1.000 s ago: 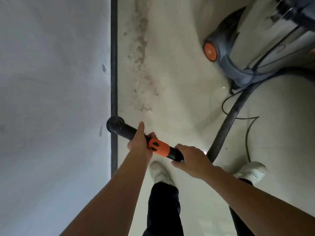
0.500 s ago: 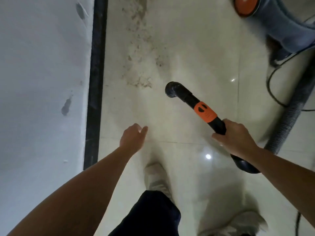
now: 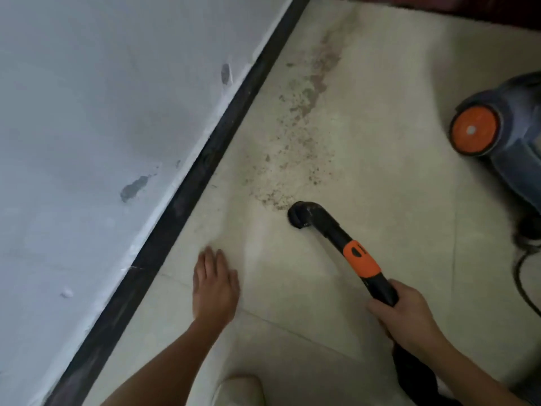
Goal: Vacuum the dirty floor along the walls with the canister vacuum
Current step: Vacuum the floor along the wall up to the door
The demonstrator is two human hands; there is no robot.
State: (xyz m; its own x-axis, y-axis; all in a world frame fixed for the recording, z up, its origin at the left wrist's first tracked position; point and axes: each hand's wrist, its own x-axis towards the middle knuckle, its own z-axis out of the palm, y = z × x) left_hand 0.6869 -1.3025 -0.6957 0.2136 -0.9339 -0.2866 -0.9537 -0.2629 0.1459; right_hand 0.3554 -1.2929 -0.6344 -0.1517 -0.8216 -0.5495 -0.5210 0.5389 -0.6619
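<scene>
My right hand (image 3: 408,317) grips the black vacuum wand (image 3: 336,232) just behind its orange collar (image 3: 361,260). The wand's round brush nozzle (image 3: 298,215) sits on the pale tiled floor at the near end of a brown trail of dirt (image 3: 298,136) that runs beside the wall. My left hand (image 3: 215,284) hovers over the floor with flat, straight fingers and holds nothing. The grey canister vacuum (image 3: 518,142) with an orange wheel (image 3: 472,131) stands at the right edge.
A white, chipped wall (image 3: 102,127) with a black skirting board (image 3: 190,200) runs diagonally along the left. A black cable (image 3: 524,285) lies on the floor right of my hand. The toe of my white shoe (image 3: 238,391) shows at the bottom.
My left hand let go of the wand a second ago and now hangs flat with its fingers spread. The nozzle swung away from the skirting to the near end of the dirt trail.
</scene>
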